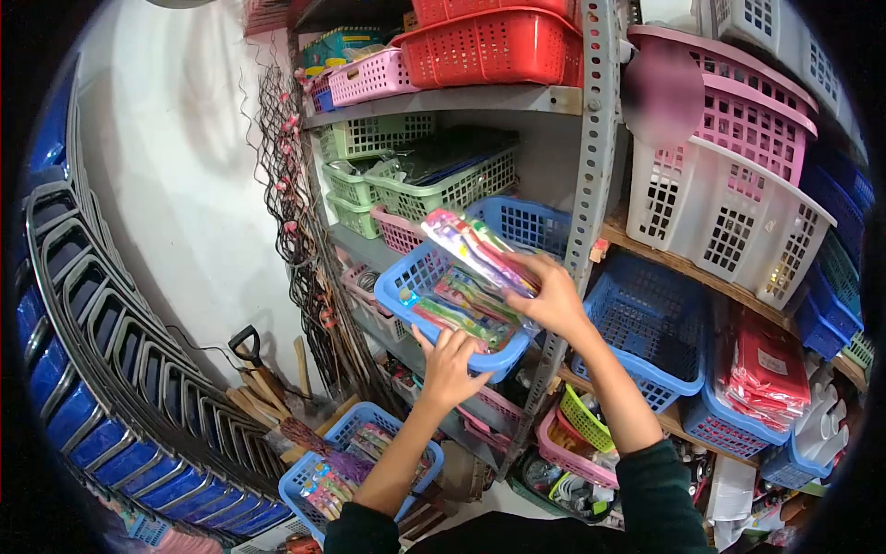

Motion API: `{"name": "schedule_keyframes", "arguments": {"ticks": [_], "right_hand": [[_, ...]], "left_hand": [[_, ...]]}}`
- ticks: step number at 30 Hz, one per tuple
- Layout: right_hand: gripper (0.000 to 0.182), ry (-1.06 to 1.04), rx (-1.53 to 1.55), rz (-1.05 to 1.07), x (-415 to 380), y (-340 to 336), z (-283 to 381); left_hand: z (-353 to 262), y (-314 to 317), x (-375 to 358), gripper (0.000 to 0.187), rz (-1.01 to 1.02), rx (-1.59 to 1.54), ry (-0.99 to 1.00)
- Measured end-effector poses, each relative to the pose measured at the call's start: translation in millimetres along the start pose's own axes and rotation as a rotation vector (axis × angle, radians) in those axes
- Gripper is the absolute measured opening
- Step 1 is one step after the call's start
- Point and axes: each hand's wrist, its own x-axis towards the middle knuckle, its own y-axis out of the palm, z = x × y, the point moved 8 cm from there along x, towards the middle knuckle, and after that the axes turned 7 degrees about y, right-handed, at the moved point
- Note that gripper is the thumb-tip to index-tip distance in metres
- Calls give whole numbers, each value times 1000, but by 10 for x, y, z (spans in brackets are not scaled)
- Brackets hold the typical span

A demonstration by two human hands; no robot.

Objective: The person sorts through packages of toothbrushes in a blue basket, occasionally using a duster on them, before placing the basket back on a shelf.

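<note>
A blue plastic basket (399, 270) sits tilted at the edge of the metal shelving, with packs of toothbrushes (471, 297) lying inside it. My left hand (449, 366) is at its near side, fingers bent over the rim and thumb lower on the outside. Above the basket, my right hand (552, 294) grips a stack of colourful toothbrush packs (471, 247), fingers on top; the thumb side reaches toward the basket. Lower down, partly behind my left forearm, stands a second blue basket (293, 491) holding more packs of the same look.
Metal shelves (461, 100) with green baskets (443, 189) and a red basket (498, 51) rise ahead. Right of the upright post (602, 120) are an open blue basket (646, 319) and a white basket (729, 212). Stacked blue chairs (101, 314) line the left.
</note>
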Motion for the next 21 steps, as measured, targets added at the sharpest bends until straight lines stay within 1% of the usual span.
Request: {"name": "schedule_keyframes", "arguments": {"ticks": [1, 2, 4, 6, 9, 12, 13, 14, 16, 17, 19, 20, 21], "right_hand": [[55, 2, -52, 45, 47, 110, -42], [55, -2, -49, 48, 93, 174, -52], [58, 70, -248, 180, 155, 426, -145], [60, 76, -289, 204, 203, 622, -221], [60, 76, -431, 408, 221, 958, -310], [60, 31, -480, 416, 222, 1133, -381], [62, 21, -488, 471, 225, 1220, -458], [62, 20, -490, 472, 251, 1255, -522], [63, 83, -531, 672, 206, 1392, -652], [63, 82, -532, 672, 217, 1401, -675], [65, 140, -730, 725, 189, 1352, -690], [65, 142, -731, 726, 172, 1332, -684], [63, 129, -754, 664, 186, 1282, -661]], "left_hand": [[-5, -42, -49, 34, -48, -10, 12], [-2, -64, -88, 34, -50, -7, 9], [16, -96, -164, 35, -31, -51, -23], [43, -106, -212, 35, -40, -53, -33], [41, -133, -232, 35, -61, -70, 4], [69, -111, -252, 38, -35, -77, -26], [71, -110, -259, 39, -42, -74, -23], [74, -109, -262, 39, -50, -71, -20], [87, -96, -264, 39, -58, -67, -20], [89, -92, -266, 39, -64, -64, -21], [91, -98, -229, 38, -41, -65, -15], [86, -97, -202, 37, -18, -64, -9], [84, -117, -176, 37, -18, -65, -9]]}}
